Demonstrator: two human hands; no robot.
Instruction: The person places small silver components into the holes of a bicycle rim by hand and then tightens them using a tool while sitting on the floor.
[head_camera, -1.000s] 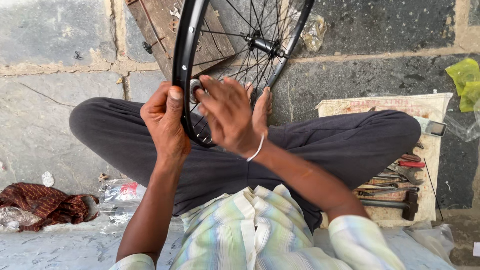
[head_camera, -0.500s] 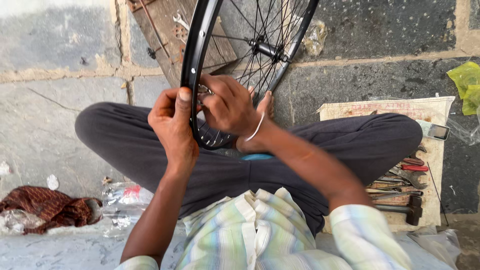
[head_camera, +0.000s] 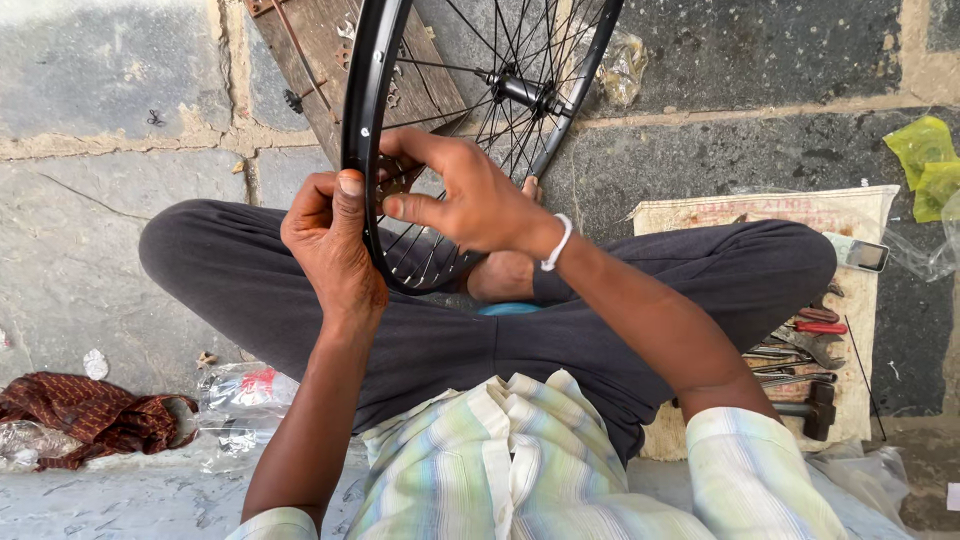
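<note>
Wheel: black spoked rim, upright over crossed legs, hub above.
Left hand: clamped on rim, thumb on top.
Right hand: fingers together at spokes inside rim; any tool hidden.
Step (judged): spoke adjustment; needs steady rim.
Nearby: pliers, hammer, red cloth.
Obstruction: none near hands.

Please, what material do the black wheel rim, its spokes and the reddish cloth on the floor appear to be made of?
Wheel rim: probably painted or anodised metal, smooth glossy black with sharp highlights. Spokes: thin, straight, taut wires, likely dark-coated steel. Reddish cloth: woven fabric, crumpled into soft folds, with a faint pattern.
</note>
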